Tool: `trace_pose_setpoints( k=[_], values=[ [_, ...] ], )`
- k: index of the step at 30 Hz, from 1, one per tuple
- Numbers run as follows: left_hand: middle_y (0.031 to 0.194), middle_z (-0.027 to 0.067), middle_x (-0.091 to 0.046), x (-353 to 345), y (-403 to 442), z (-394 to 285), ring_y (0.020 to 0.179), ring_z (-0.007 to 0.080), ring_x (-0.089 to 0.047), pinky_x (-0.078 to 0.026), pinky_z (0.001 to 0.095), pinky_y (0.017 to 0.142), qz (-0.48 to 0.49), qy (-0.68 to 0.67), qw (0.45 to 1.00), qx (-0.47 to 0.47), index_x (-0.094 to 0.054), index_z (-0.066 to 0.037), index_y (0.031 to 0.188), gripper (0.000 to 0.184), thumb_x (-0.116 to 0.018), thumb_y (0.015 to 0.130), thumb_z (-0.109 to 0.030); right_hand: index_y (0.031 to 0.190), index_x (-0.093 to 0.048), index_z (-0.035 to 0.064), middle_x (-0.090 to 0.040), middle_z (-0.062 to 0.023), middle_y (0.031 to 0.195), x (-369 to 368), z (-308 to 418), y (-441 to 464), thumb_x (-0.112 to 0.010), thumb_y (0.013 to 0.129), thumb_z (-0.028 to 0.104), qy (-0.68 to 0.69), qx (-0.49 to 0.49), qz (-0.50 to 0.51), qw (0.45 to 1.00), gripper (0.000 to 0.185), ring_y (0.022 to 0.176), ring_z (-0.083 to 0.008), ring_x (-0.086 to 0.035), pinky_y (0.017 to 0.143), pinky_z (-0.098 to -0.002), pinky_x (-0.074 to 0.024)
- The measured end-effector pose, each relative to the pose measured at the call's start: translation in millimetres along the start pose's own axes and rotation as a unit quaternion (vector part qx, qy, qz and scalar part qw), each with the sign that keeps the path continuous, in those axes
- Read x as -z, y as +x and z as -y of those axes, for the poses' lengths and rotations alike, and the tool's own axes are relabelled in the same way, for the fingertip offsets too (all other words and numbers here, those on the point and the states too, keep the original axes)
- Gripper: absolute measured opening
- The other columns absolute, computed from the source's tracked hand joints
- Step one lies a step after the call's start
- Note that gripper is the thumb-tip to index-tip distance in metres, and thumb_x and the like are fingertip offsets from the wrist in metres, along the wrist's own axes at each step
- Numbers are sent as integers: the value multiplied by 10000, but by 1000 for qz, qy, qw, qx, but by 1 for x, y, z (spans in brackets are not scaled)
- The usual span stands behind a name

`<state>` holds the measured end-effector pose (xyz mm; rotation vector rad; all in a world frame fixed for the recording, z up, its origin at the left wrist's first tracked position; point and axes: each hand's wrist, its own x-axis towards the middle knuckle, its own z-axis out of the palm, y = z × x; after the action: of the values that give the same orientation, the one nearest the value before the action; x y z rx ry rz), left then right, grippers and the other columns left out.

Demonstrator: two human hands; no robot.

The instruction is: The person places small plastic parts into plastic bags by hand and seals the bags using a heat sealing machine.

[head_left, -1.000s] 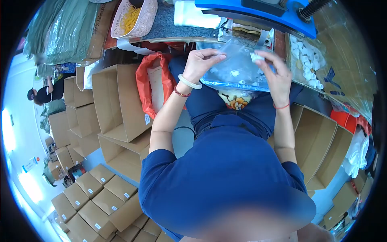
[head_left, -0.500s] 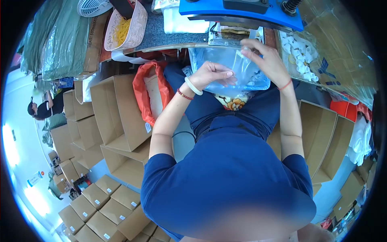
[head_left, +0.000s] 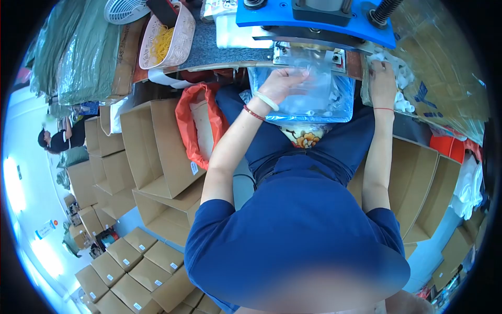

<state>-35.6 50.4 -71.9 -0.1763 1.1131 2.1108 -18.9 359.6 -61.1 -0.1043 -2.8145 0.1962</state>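
Note:
My left hand (head_left: 285, 83) pinches a clear plastic bag (head_left: 316, 86), which hangs over a blue plastic-lined tray (head_left: 342, 107) on my lap. Small white pieces lie inside the tray. Over on the right, my right hand (head_left: 383, 78) reaches into a pile of small white pieces (head_left: 402, 76) on the bench. Its fingertips are down among the pieces, and what they touch is hidden. A blue press (head_left: 319, 21) stands on the bench beyond the bag.
A white basket (head_left: 182, 39) of yellow bands stands at the bench's left. Left of my legs are a red bag (head_left: 189, 118) and open cardboard boxes (head_left: 157, 141). More boxes (head_left: 410, 172) stand on the right. A person (head_left: 63, 137) is far left.
My right hand has left the bag and moved right, down to the white pieces. My left hand, still holding the bag, has shifted slightly right and up over the tray.

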Motion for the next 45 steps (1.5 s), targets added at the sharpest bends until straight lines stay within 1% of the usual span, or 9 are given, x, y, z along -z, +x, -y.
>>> trace_pose_setpoints(
  k=[4,7,9,12,20,26,30,41,45],
  values=[
    [976,118,-702,31,-5,-53,816,203,-684,-538,331,713,-212,402,865,-214,-654,19,1098,322,-686,886,-221,1120,-576,88,-601,-196,1113,-9,-5,4,-574,903,124,52,-14,-21,998,220,976,-394,-613,781,-475,-498],
    [1129,177,-624,79,25,-81,1002,322,-618,-450,461,909,-278,716,407,-494,-555,-36,1234,487,-697,841,-285,1171,-578,109,-598,-196,1125,7,8,-3,-568,896,86,126,-103,26,986,276,957,-370,-619,800,-442,-498],
    [1312,160,-523,94,13,-55,1222,330,-485,-356,518,1008,-149,797,505,-297,-451,-74,1339,659,-700,807,-373,1207,-583,127,-595,-189,1129,11,-2,-10,-565,897,72,152,-56,-27,986,315,957,-353,-615,820,-422,-494],
    [1206,140,-596,91,-18,-23,1080,344,-570,-401,474,983,-193,784,415,-420,-548,-52,1253,460,-678,838,-204,1263,-607,172,-589,-161,1135,1,-27,-16,-553,911,50,163,-17,-69,984,376,952,-293,-604,860,-355,-480],
    [954,88,-722,58,-51,-47,845,205,-670,-512,280,773,-248,612,609,-441,-713,12,947,137,-691,830,-56,1176,-643,89,-634,-80,1120,79,58,-29,-609,927,107,352,-21,-20,936,252,950,-166,-612,806,-281,-485],
    [870,-4,-688,6,-85,-37,773,36,-568,-443,169,693,-150,352,898,-216,-729,8,1012,193,-744,842,-81,1035,-675,54,-669,-81,1029,68,125,-58,-717,823,54,539,-6,122,834,216,886,-184,-652,807,-292,-515],
    [897,11,-700,-12,-83,-30,802,39,-588,-472,183,721,-89,351,913,-189,-721,12,1024,202,-738,849,-88,1016,-663,32,-680,-88,1008,104,133,-24,-730,815,66,527,106,-13,843,215,926,-200,-650,818,-301,-508],
    [981,147,-714,-7,-51,-15,893,191,-699,-560,286,841,76,155,983,56,-678,46,1083,226,-648,912,-100,1067,-627,13,-667,-97,1080,78,103,3,-637,911,227,407,154,269,859,265,967,-201,-639,847,-315,-488],
    [1114,175,-668,1,-2,-12,1017,238,-669,-571,342,847,14,23,999,-27,-612,84,1143,264,-598,922,-60,1137,-623,85,-676,-107,1085,67,66,2,-617,915,242,240,47,54,968,271,976,-271,-663,807,-372,-513]
  ],
)
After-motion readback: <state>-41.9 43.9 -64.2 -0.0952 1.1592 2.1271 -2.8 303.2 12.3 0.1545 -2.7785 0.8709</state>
